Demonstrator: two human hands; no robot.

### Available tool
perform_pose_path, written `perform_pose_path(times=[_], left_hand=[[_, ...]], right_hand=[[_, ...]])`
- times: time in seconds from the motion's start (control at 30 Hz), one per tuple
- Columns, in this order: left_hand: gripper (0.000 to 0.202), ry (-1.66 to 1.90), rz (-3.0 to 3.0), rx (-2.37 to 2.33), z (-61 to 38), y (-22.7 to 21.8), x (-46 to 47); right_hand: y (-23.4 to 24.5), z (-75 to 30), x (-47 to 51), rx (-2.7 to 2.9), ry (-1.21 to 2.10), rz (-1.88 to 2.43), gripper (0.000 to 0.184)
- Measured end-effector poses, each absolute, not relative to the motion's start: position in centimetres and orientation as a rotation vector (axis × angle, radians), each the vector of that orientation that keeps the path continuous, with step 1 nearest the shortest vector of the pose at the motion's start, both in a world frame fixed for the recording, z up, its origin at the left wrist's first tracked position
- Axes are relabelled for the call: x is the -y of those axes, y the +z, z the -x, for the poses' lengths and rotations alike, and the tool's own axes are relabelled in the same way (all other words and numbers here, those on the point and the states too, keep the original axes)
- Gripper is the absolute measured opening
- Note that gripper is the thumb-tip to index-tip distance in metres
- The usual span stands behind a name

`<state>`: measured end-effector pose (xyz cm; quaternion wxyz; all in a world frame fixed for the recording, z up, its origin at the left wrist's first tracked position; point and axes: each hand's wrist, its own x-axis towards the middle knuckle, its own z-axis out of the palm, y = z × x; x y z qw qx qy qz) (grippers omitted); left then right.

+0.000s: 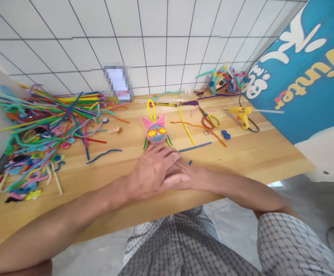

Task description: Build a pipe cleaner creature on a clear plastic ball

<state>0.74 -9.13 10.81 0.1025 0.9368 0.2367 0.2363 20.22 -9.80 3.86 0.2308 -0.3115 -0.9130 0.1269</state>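
Observation:
My left hand [151, 170] lies palm down over my right hand [188, 174] on the table, its fingers stretched across the other. My right hand's fingers are mostly hidden beneath it. Nothing shows in my left hand. Just beyond the fingertips sits a round ornament [156, 137] with a clear, bluish ball body. It has pink pipe-cleaner ears [147, 122], yellow-and-orange ringed eyes and a yellow loop [151, 111] on top. Green and yellow strips stick out low on both sides. A blue pipe cleaner [195, 147] lies right of the ornament.
Pipe cleaners [66, 107] and craft bits [25, 172] pile up on the left. To the right are scissors [210, 119], a yellow glue gun [243, 115] with a cord, and blue pieces [226, 134]. A decorated ball [223, 82] and a blurred-out phone-like object [118, 82] stand by the tiled wall.

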Motion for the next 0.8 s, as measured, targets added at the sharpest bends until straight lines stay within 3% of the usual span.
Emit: perform_pose_path(times=[0.13,0.3,0.5,0.63,0.8], left_hand=[[0.055,0.532,-2.369,-0.806,0.6,9.5,9.4],[0.059,0.426,-2.062,-0.867,1.3,7.4,10.5],[0.059,0.574,-1.799,-0.803,1.5,4.9,10.7],[0.05,0.598,-1.948,-0.705,1.6,4.0,10.2],[0.03,0.81,-2.266,-0.557,1.7,3.6,10.9]], right_hand=[[3.4,-18.0,11.0,2.673,0.274,0.709,0.018],[2.7,-16.8,12.4,2.749,0.145,0.457,0.031],[4.3,-20.9,12.0,2.537,-0.114,0.331,0.017],[7.1,-26.6,9.5,2.253,-0.127,0.606,0.025],[8.6,-31.8,5.7,1.907,0.153,1.231,0.03]])
